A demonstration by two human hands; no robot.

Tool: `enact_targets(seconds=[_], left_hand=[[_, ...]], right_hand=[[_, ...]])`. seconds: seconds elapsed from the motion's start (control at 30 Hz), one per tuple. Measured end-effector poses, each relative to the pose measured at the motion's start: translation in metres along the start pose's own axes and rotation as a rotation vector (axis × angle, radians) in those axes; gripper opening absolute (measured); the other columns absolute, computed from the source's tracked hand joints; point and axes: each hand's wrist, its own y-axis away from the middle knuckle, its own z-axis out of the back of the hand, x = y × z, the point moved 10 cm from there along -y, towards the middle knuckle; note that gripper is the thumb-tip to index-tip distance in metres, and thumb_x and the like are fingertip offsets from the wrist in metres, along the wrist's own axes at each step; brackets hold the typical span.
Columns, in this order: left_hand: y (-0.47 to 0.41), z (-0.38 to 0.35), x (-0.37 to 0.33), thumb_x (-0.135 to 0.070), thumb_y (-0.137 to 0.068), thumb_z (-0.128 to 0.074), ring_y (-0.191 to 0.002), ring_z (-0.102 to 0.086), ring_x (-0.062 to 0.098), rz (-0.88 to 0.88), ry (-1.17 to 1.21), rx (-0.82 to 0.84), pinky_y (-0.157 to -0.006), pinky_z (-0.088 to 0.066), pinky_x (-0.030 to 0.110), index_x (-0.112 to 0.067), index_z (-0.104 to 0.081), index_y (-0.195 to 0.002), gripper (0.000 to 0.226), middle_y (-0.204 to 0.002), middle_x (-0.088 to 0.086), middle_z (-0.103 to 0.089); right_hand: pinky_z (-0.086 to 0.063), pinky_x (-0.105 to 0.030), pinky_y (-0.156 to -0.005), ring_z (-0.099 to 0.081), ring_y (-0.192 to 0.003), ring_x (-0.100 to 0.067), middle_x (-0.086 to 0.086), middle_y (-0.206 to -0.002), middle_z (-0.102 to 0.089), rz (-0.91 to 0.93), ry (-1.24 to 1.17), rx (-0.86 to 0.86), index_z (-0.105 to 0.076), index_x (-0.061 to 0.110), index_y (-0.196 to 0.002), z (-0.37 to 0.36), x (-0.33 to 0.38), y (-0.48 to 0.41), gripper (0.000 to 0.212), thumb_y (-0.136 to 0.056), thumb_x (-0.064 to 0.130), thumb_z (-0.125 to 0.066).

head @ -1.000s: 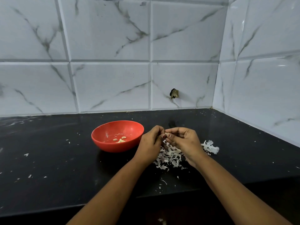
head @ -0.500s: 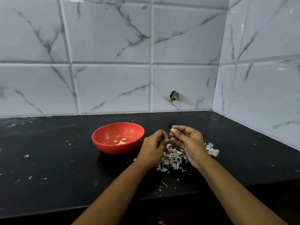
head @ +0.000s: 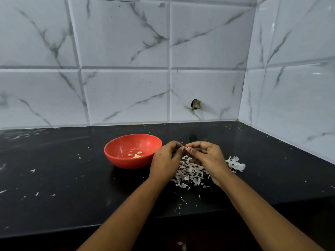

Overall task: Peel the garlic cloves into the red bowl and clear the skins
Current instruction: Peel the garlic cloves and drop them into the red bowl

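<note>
Pinched by the curled fingertips of the left hand (head: 166,158) and right hand (head: 208,157), now brought back together, the garlic clove (head: 186,148) is held over the skin pile (head: 190,172) just right of the red bowl (head: 130,163), so peeling is probably not finished.

Cool, dim light
Glare streaks high on the tiled wall (head: 126,42); dull sheen on the surface (head: 54,178) below it; grout lines bow at the edges

Red bowl (head: 116,156), black countertop (head: 54,178), white grey-veined marble-patterned tiles (head: 125,95), whitish garlic skins (head: 190,173).
</note>
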Motion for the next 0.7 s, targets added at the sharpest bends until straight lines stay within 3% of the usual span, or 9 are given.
enact_targets(seconds=[0.1,0.3,0.43,0.57,0.7], left_hand=[[-0.001,-0.003,0.002,-0.027,-0.094,-0.056,-0.067,-0.062,0.011,-0.002,-0.005,0.026,-0.066,-0.052,0.037,-0.021,-0.063,-0.082,0.014,-0.074,-0.005,-0.068],[0.001,-0.015,0.004,-0.027,-0.100,-0.042,-0.066,-0.055,0.023,-0.012,-0.058,0.123,-0.065,-0.047,0.044,-0.013,-0.052,-0.081,0.026,-0.068,0.002,-0.058],[0.003,-0.013,-0.003,-0.026,-0.101,-0.040,-0.057,-0.047,0.013,-0.051,-0.013,0.115,-0.060,-0.042,0.035,-0.012,-0.049,-0.083,0.025,-0.064,-0.004,-0.053],[0.003,-0.014,-0.005,-0.023,-0.101,-0.041,-0.059,-0.044,0.016,-0.090,-0.063,0.140,-0.061,-0.041,0.039,-0.014,-0.046,-0.082,0.022,-0.061,-0.006,-0.047],[0.001,-0.016,-0.003,-0.017,-0.100,-0.043,-0.056,-0.039,0.010,-0.061,0.007,0.150,-0.058,-0.035,0.032,-0.008,-0.049,-0.079,0.023,-0.059,-0.006,-0.043]], right_hand=[[-0.056,-0.021,-0.064,-0.069,-0.078,-0.012,-0.011,-0.088,-0.073,0.003,0.040,0.039,-0.071,0.002,-0.097,-0.004,-0.001,0.001,0.011,-0.088,0.003,-0.064],[-0.056,-0.022,-0.069,-0.069,-0.080,-0.013,-0.015,-0.090,-0.072,0.035,0.059,0.101,-0.071,0.004,-0.098,-0.011,-0.001,0.001,0.013,-0.089,0.000,-0.063],[-0.053,-0.022,-0.059,-0.065,-0.069,-0.012,-0.003,-0.073,-0.067,0.034,0.235,0.129,-0.069,0.009,-0.088,-0.014,-0.005,0.002,0.011,-0.093,0.012,-0.060],[-0.050,-0.021,-0.054,-0.061,-0.059,-0.003,0.004,-0.072,-0.062,0.103,0.415,0.157,-0.065,0.006,-0.094,-0.021,0.000,0.004,0.014,-0.098,0.013,-0.053],[-0.047,-0.031,-0.057,-0.056,-0.058,-0.012,0.005,-0.063,-0.059,0.270,0.570,0.073,-0.068,0.011,-0.086,-0.016,0.015,0.006,0.012,-0.093,0.011,-0.059]])
